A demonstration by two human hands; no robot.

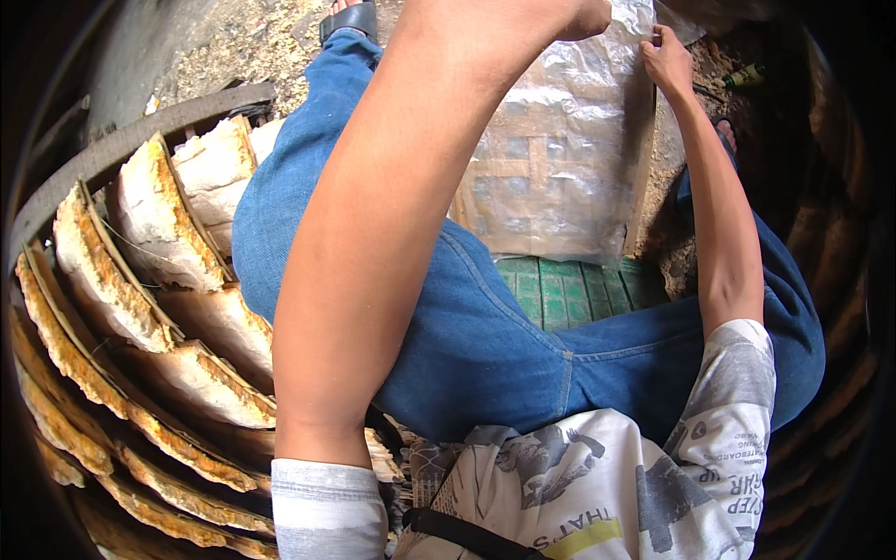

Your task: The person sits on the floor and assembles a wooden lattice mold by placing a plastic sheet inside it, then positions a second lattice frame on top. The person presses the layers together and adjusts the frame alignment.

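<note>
A flat wooden-framed panel (pixel 541 177) covered with wrinkled clear plastic sheet (pixel 532 98) lies between my legs; pale crossing strips show through the plastic. My left hand (pixel 586 21) is over the far part of the panel, largely cut off by the top edge of the picture, its fingers hidden. At the panel's right edge my right hand (pixel 668 63) has its fingers curled in against the edge of the plastic sheet. My left forearm crosses over my left thigh.
Under the panel's near end is a green gridded surface (pixel 560 287). To my left stand rows of thin boards bearing rough whitish and orange-brown slabs (pixel 159 215), beside a grey wooden beam (pixel 149 131). Crumbly tan debris (pixel 257 51) covers the ground. A small green item (pixel 744 77) lies far right.
</note>
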